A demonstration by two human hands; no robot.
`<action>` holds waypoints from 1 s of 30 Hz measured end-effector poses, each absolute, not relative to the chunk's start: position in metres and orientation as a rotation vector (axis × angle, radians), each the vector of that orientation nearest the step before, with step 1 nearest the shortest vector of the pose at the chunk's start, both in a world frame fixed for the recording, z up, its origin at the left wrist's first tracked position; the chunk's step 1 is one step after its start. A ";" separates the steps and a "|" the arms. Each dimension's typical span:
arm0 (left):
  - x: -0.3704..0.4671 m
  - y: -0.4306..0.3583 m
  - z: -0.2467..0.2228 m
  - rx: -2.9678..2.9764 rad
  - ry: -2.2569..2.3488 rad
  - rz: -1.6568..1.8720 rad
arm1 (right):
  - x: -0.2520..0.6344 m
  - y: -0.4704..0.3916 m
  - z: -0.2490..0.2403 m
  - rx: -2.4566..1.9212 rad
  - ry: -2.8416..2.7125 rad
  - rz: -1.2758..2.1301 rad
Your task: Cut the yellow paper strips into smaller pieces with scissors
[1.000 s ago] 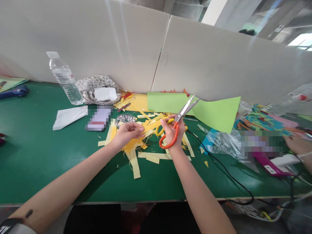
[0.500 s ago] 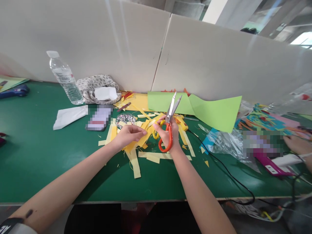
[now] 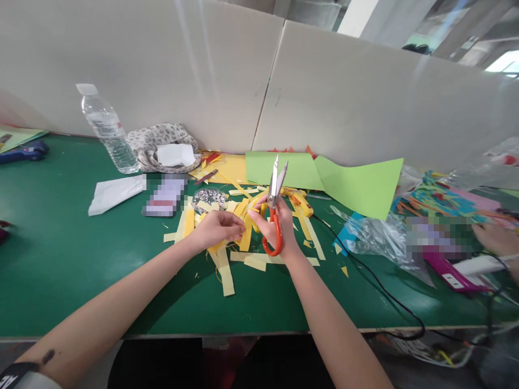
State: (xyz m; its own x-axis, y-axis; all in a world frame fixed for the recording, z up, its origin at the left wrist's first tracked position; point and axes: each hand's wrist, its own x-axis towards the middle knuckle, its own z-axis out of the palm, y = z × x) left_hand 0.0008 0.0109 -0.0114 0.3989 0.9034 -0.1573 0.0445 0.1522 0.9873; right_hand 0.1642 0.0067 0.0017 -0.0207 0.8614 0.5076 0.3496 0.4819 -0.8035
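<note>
Orange-handled scissors (image 3: 274,216) hang in my right hand (image 3: 281,224), blades pointing up and slightly parted. The thumb and forefinger of that hand also pinch near a small yellow paper piece (image 3: 254,210). My left hand (image 3: 219,229) is closed in a pinch just left of it, over the pile; what its fingertips hold is too small to make out. Yellow and cream paper strips (image 3: 225,270) lie beneath and around both hands. A round clear dish of small shiny bits (image 3: 208,199) sits behind my left hand.
Behind are green paper sheets (image 3: 357,186) and a yellow glue gun (image 3: 302,204) with a black cord. A water bottle (image 3: 109,132), cloth (image 3: 162,135) and phone (image 3: 165,195) stand or lie left. At right are plastic bags (image 3: 385,240), a magenta tool (image 3: 454,273) and another person's hand (image 3: 497,237).
My right hand has turned and shifted slightly left with the scissors, closer to my left hand. The fingers of my left hand have curled in more.
</note>
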 end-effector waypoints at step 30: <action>-0.004 0.018 -0.011 1.010 0.940 1.288 | 0.166 0.008 -0.003 -1.263 -2.104 -0.155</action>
State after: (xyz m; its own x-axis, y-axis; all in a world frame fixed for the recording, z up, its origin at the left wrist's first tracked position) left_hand -0.0037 0.0184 -0.0114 0.0643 0.9979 0.0058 -0.2990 0.0137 0.9542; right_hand 0.1661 0.0080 -0.0031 -0.3073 0.7407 0.5975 0.8203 0.5244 -0.2283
